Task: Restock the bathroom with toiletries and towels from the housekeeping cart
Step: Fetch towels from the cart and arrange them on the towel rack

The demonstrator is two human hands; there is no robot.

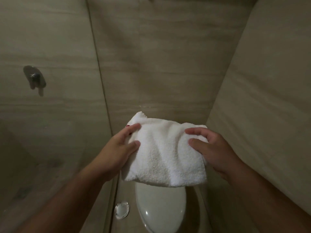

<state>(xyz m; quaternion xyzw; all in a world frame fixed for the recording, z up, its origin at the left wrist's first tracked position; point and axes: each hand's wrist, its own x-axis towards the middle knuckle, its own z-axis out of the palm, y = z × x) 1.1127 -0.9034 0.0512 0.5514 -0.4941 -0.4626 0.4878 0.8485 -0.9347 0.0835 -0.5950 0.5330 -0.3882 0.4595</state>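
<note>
Towel [166, 152] you hold: white terry cloth, looped pile, nubbly and matt, softly creased. Toilet lid [159, 209] below it: smooth, hard, glossy, with small bright highlights; plastic or ceramic, can't tell. Wall [168, 64]: beige stone-look tile, faintly banded, dull sheen. Shower handle [34, 78] on your left: polished metal. Round knob [122, 210]: shiny, reflective.

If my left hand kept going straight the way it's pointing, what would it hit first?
The towel, which the left hand already grips. Past it, probably the back wall above the toilet, though depth is unclear.
</note>
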